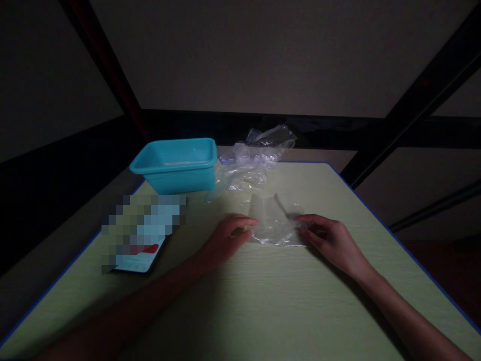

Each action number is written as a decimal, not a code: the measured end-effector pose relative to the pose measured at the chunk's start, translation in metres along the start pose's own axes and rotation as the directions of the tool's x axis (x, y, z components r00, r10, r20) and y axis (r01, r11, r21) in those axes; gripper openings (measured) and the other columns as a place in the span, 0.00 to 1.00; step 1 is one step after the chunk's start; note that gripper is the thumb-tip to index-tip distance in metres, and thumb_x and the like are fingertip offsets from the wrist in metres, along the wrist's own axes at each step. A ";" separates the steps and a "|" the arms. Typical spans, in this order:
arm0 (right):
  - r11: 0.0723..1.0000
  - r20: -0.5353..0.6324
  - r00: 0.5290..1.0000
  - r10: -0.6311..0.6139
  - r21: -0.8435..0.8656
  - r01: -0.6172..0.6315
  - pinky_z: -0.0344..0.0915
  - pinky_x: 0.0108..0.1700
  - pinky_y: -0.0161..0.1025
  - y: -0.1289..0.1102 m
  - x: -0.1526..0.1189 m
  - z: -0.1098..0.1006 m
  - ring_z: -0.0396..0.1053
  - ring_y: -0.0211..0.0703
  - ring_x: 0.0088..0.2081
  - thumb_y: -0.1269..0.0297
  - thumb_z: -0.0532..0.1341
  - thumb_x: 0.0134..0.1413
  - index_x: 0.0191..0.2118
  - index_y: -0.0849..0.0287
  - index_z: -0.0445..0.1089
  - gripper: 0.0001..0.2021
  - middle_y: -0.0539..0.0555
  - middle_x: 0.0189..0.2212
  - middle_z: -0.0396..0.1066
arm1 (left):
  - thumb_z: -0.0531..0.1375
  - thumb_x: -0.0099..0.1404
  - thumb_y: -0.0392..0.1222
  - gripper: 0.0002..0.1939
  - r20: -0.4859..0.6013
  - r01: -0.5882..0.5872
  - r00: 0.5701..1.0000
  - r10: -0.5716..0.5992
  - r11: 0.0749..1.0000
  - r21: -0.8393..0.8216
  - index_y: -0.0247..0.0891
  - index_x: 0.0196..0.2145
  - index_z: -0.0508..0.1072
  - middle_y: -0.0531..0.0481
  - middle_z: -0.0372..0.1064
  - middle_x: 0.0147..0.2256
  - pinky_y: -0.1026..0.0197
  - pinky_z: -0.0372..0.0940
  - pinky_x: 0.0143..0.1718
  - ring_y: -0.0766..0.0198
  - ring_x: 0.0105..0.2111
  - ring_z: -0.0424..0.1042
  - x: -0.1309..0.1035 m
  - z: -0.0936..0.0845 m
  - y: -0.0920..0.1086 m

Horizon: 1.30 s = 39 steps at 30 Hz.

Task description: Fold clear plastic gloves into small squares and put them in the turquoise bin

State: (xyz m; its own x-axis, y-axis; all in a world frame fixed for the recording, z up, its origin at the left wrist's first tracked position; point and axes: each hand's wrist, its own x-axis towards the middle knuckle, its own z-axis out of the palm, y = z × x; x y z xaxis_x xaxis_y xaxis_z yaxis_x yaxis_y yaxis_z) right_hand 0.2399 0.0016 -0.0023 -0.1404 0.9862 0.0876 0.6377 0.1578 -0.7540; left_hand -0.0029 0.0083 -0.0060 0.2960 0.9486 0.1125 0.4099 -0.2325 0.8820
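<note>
A clear plastic bag lies on the pale table between my two hands. My left hand is at its left edge, thumb and fingers closed in a pinch on the film. At the right edge, my right hand pinches the plastic between thumb and fingers. Behind it, more crumpled clear plastic is heaped near the far edge, partly beside a blue tub.
The blue tub stands at the back left of the table. A phone with a lit screen, partly pixelated, lies at the left. Beyond the blue-edged table are a pale wall and dark bars.
</note>
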 end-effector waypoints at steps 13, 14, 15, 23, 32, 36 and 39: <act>0.969 -0.057 0.984 -0.170 -0.194 0.156 0.64 0.27 0.40 -0.002 -0.003 0.000 0.66 0.42 0.25 0.64 0.54 0.50 0.41 0.64 0.71 0.15 0.59 0.32 0.72 | 0.55 0.55 0.34 0.10 -0.072 -0.098 0.991 0.109 0.986 0.134 0.33 0.30 0.77 0.47 0.72 0.31 0.62 0.63 0.38 0.62 0.33 0.70 0.000 0.006 -0.003; 0.963 -0.055 0.981 -0.184 -0.208 0.169 0.64 0.28 0.41 -0.002 -0.003 0.000 0.67 0.43 0.27 0.64 0.54 0.50 0.41 0.64 0.71 0.15 0.60 0.35 0.72 | 0.55 0.55 0.34 0.10 -0.082 -0.090 0.991 0.101 0.988 0.128 0.34 0.30 0.76 0.47 0.72 0.30 0.62 0.63 0.38 0.63 0.33 0.70 0.000 0.007 -0.003; 0.959 -0.053 0.979 -0.196 -0.219 0.180 0.65 0.30 0.42 -0.001 -0.003 0.000 0.68 0.44 0.28 0.65 0.53 0.50 0.41 0.64 0.70 0.15 0.61 0.37 0.71 | 0.55 0.54 0.33 0.09 -0.096 -0.076 0.992 0.087 0.990 0.116 0.34 0.31 0.76 0.48 0.72 0.30 0.62 0.63 0.38 0.63 0.33 0.69 -0.001 0.007 -0.003; 0.941 -0.033 0.973 -0.230 -0.264 0.213 0.67 0.39 0.46 0.006 -0.002 0.002 0.70 0.50 0.39 0.67 0.52 0.51 0.42 0.63 0.69 0.14 0.61 0.41 0.70 | 0.60 0.48 0.32 0.19 -0.087 0.054 0.995 -0.056 0.998 -0.020 0.32 0.41 0.69 0.57 0.67 0.23 0.66 0.63 0.32 0.68 0.26 0.66 -0.002 0.008 0.003; 0.910 -0.029 0.961 -0.276 -0.330 0.251 0.67 0.43 0.48 0.004 -0.005 0.007 0.69 0.50 0.41 0.68 0.50 0.54 0.43 0.64 0.69 0.15 0.62 0.41 0.68 | 0.59 0.48 0.30 0.24 -0.049 0.049 0.998 -0.050 0.999 -0.018 0.34 0.45 0.66 0.60 0.65 0.20 0.69 0.62 0.29 0.70 0.23 0.66 -0.004 0.009 0.003; 0.897 -0.034 0.959 -0.280 -0.364 0.249 0.68 0.41 0.48 0.004 -0.006 0.008 0.69 0.50 0.39 0.68 0.49 0.55 0.43 0.65 0.70 0.15 0.63 0.40 0.68 | 0.59 0.48 0.29 0.24 -0.046 0.043 0.998 -0.043 0.999 0.010 0.36 0.45 0.66 0.60 0.65 0.20 0.69 0.62 0.29 0.70 0.23 0.67 -0.003 0.009 0.003; 0.887 -0.031 0.961 -0.275 -0.395 0.241 0.68 0.40 0.48 0.002 -0.007 0.009 0.69 0.50 0.39 0.68 0.49 0.56 0.43 0.65 0.70 0.15 0.62 0.41 0.68 | 0.59 0.47 0.28 0.26 -0.051 0.028 0.998 -0.025 0.998 0.059 0.37 0.46 0.65 0.62 0.63 0.20 0.68 0.62 0.29 0.70 0.23 0.66 -0.004 0.009 0.002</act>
State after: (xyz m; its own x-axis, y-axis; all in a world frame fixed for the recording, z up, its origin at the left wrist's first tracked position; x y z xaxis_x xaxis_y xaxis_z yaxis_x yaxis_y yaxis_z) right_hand 0.2356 -0.0054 -0.0106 -0.2869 0.9056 0.3123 0.8304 0.3976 -0.3904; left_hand 0.0049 0.0023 -0.0093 0.2412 0.9638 0.1141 0.4683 -0.2185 0.8561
